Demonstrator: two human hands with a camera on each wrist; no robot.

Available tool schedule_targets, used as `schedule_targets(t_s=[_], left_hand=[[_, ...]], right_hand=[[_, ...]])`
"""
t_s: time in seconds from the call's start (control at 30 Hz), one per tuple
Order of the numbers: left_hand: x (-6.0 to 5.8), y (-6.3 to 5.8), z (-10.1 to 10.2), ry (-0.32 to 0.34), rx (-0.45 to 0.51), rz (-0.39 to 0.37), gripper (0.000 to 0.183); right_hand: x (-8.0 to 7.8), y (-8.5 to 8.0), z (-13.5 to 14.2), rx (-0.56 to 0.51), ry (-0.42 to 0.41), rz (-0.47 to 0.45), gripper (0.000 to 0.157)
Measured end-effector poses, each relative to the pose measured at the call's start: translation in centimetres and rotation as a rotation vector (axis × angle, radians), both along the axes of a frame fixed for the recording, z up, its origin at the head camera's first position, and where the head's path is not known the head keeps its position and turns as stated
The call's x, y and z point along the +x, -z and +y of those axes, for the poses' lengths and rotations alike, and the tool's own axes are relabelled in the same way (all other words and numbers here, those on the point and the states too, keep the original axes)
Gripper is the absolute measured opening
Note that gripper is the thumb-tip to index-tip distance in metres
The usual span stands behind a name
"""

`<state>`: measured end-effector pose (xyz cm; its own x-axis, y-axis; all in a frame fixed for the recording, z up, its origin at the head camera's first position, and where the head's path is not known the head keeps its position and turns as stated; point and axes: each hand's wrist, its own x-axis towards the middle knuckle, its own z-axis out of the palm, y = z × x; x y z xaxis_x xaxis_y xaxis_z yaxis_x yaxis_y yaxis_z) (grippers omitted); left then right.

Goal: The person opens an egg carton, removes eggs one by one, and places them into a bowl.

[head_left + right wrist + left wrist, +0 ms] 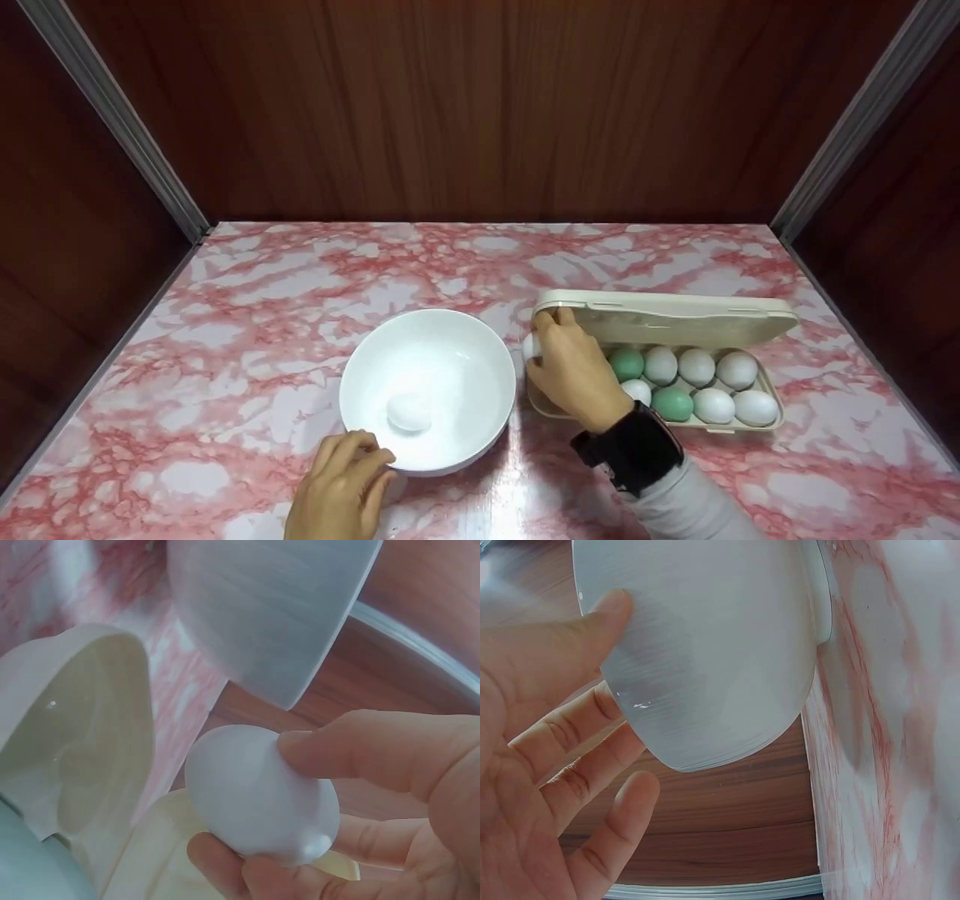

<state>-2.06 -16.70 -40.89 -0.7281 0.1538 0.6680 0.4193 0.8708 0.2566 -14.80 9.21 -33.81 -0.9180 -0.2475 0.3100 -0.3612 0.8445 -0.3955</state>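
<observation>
1 pinched egg (251,791) slants lengthwise, down rightward, in right wrist view

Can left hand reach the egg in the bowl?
Probably yes: the left hand is at the near rim of the white bowl, close to the egg inside, and nothing covers the opening. The hand would likely need to release the rim first.

A round white bowl (480,386) stands upright, with one white egg (409,414) lying inside near seven o'clock. At its three o'clock sits a long cream box (546,406), its lid (697,330) tipped open, showing two green eggs (673,403) and six pale ones (696,368). Another white egg (255,791) is held at the box's nine o'clock end.
</observation>
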Motion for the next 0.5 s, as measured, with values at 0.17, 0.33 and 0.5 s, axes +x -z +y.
schedule_targets(t_s=[0.17, 0.33, 0.5], left_hand=[[0.0, 0.2, -0.1, -0.002, -0.001, -0.001, 0.029], [-0.1, 0.2, -0.1, 0.010, -0.002, 0.013, 0.029], [-0.1, 0.2, -0.1, 0.004, -0.009, 0.004, 0.030]], right_hand=[[0.4, -0.5, -0.4, -0.001, -0.014, -0.003, 0.027], [0.6, -1.1, -0.7, -0.010, -0.032, 0.005, 0.031], [0.8, -1.6, -1.0, -0.011, -0.064, 0.027, 0.028]])
